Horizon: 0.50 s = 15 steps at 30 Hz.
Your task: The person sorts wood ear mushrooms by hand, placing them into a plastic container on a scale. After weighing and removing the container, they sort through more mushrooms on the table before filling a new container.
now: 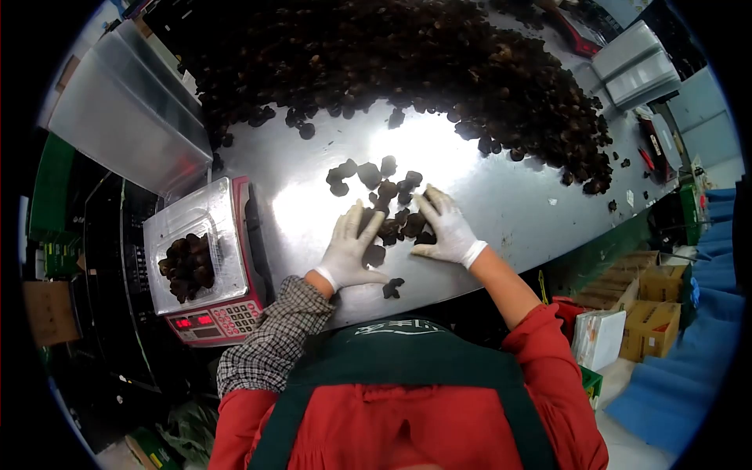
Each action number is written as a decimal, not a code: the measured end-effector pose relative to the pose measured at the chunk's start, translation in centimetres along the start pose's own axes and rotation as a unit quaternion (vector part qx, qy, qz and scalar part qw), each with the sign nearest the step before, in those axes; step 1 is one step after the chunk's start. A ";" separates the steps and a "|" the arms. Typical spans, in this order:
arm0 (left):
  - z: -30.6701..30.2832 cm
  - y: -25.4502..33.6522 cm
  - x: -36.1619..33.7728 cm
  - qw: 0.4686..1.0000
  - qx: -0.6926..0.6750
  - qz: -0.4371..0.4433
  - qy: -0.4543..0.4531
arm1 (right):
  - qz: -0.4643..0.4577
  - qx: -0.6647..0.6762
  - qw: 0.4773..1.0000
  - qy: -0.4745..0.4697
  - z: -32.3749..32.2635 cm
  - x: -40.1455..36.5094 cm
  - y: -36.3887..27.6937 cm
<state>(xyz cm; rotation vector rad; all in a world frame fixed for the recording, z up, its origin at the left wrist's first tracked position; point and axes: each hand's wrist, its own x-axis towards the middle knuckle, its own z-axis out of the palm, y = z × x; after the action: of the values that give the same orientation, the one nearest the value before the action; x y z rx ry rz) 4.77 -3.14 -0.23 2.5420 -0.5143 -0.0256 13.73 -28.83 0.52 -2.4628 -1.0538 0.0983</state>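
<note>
left hand (352,249) open, flat on mushrooms (388,190) | right hand (448,229) open, palm down at cluster's right edge | mushrooms on desk (517,205) between both hands | scale (235,317) well left

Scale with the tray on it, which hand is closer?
Left. The left hand lies just beside the scale; the right hand is farther off, beyond the left.

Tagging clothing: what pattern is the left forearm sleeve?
Small black-and-white check on the sleeve; shows best in the head view.
</note>
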 end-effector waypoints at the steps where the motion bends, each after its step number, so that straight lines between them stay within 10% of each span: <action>1: 0.3 0.5 0.8 1.000 0.001 0.027 0.000 | -0.034 -0.022 0.999 -0.003 0.0 0.3 -0.8; 8: 1.5 1.1 1.8 0.994 0.044 0.000 0.098 | -0.072 -0.050 0.991 0.102 1.5 1.0 0.8; 11: 0.2 1.2 3.7 0.957 -0.141 -0.120 0.225 | 0.062 0.123 0.985 0.109 1.9 2.8 1.8; 12: -0.3 1.5 4.0 0.784 -0.477 -0.351 0.185 | 0.119 0.193 0.965 0.133 2.1 3.4 2.0; 13: -1.8 1.3 4.2 0.651 -0.626 -0.375 0.208 | 0.203 0.333 0.913 0.125 1.0 3.9 1.0; 15: -3.2 -0.8 3.0 0.556 -0.739 -0.301 0.232 | 0.222 0.493 0.834 0.109 -1.8 4.8 -0.5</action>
<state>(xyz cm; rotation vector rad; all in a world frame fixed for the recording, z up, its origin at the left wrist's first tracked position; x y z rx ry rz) 8.23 -1.95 2.37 0.7976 0.5152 -0.0194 17.18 -25.81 2.89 -1.6306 -0.1755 0.3882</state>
